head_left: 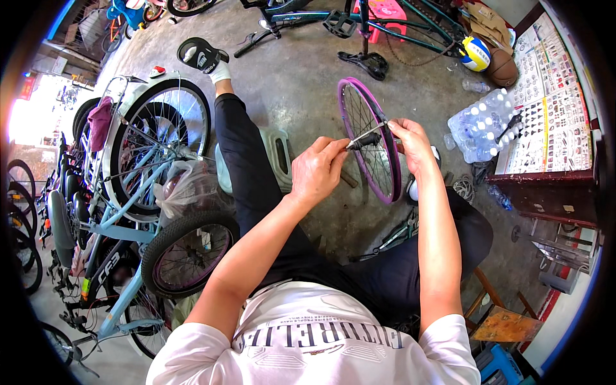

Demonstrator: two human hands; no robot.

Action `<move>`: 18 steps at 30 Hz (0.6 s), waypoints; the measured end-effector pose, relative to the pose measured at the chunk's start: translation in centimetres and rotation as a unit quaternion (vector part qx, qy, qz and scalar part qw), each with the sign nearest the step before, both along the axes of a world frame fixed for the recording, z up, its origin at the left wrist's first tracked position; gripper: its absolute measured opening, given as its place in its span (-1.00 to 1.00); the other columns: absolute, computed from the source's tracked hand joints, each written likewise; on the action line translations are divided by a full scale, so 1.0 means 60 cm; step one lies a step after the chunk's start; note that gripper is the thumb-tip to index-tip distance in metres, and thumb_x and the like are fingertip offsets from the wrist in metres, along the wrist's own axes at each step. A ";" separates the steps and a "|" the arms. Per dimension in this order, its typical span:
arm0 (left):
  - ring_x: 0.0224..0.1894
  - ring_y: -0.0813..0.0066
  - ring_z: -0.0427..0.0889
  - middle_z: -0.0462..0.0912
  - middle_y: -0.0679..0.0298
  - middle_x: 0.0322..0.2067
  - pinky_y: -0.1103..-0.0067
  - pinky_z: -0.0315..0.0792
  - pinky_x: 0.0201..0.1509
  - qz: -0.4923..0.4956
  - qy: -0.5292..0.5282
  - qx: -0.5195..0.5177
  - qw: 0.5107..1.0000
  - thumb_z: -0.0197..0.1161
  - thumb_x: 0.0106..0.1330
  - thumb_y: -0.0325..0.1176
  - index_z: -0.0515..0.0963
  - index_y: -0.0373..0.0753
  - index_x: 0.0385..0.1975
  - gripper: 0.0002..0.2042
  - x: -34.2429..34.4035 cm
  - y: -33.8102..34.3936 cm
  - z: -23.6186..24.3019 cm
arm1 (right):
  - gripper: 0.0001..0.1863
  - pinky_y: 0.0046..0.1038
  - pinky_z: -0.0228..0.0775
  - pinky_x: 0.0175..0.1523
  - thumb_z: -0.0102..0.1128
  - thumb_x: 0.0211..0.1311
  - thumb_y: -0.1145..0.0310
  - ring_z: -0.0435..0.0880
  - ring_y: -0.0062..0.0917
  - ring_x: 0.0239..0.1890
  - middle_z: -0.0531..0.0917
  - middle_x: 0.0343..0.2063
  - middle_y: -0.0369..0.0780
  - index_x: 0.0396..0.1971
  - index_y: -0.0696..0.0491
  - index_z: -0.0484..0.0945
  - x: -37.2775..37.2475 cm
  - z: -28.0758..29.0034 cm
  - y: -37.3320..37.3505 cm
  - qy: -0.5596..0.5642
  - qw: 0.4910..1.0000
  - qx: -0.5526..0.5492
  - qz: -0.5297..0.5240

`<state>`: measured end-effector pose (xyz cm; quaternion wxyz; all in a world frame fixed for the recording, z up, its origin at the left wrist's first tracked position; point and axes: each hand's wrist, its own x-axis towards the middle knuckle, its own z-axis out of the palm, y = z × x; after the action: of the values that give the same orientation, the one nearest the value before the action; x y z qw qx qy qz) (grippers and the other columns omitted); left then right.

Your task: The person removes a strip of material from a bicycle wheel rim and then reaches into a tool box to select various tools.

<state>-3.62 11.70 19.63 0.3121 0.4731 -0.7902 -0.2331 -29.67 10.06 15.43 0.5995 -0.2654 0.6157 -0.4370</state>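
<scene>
A small bicycle wheel with a purple rim, dark spokes and a black hub stands upright in front of me. My left hand is closed in a pinch at the near end of the hub. Between the fingertips of both hands runs a thin, pale, rod-like piece; its kind is unclear. My right hand is closed at the right side of the rim, thumb and fingers by the far end of that piece. Its lower fingers are partly hidden behind the wheel.
Left of my leg stand a pale blue bicycle and a loose black-tyred wheel. A bicycle frame with a saddle is at the far side. Bottled water packs, balls and a cabinet are at right.
</scene>
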 end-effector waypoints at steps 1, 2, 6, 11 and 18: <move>-0.29 0.15 0.72 0.71 0.24 -0.21 0.34 0.55 -0.23 -0.001 0.005 0.003 1.000 0.31 0.40 -0.38 0.71 -0.15 -0.04 -0.81 0.000 -0.001 0.001 | -0.78 -0.50 0.44 -0.11 0.31 0.42 0.20 0.61 -0.69 -0.20 0.68 -0.25 -0.43 -0.09 0.00 0.65 -0.001 -0.006 0.000 -0.007 1.000 -0.005 0.000; -0.30 0.15 0.72 0.71 0.23 -0.22 0.34 0.55 -0.23 0.001 0.005 0.006 1.000 0.31 0.41 -0.38 0.71 -0.15 -0.04 -0.81 0.000 -0.001 0.000 | -0.78 -0.51 0.44 -0.10 0.31 0.43 0.20 0.61 -0.69 -0.20 0.68 -0.25 -0.43 -0.09 0.00 0.65 -0.001 -0.007 0.000 -0.014 1.000 -0.009 0.001; -0.33 0.13 0.69 0.68 0.21 -0.26 0.33 0.52 -0.25 0.011 0.015 0.027 0.999 0.31 0.40 -0.38 0.70 -0.15 -0.04 -0.81 0.000 -0.001 -0.005 | -0.72 -0.49 0.43 -0.20 0.29 0.44 0.21 0.63 -0.62 -0.25 0.69 -0.22 -0.33 -0.05 0.09 0.64 0.008 -0.007 0.002 -0.026 0.999 -0.036 -0.021; -0.29 0.09 0.68 0.66 0.18 -0.28 0.30 0.52 -0.24 0.026 0.025 0.030 0.999 0.30 0.39 -0.40 0.67 -0.11 -0.02 -0.80 -0.014 0.004 -0.016 | -0.70 -0.49 0.43 -0.21 0.31 0.44 0.18 0.62 -0.62 -0.25 0.69 -0.25 -0.34 -0.05 0.10 0.63 0.010 -0.005 0.004 -0.019 0.999 -0.040 -0.022; -0.23 0.14 0.70 0.66 0.26 -0.31 0.27 0.57 -0.23 0.049 0.010 -0.009 0.999 0.32 0.36 -0.35 0.67 -0.06 -0.03 -0.79 -0.031 0.008 -0.029 | -0.74 -0.58 0.25 -0.30 0.31 0.45 0.22 0.50 -0.70 -0.34 0.65 -0.31 -0.40 -0.07 0.08 0.67 0.002 -0.026 0.001 -0.018 0.997 -0.060 -0.040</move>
<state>-5.48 12.20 17.89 0.3351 0.5065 -0.7648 -0.2152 -29.54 10.10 13.89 0.5754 -0.2680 0.5881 -0.5012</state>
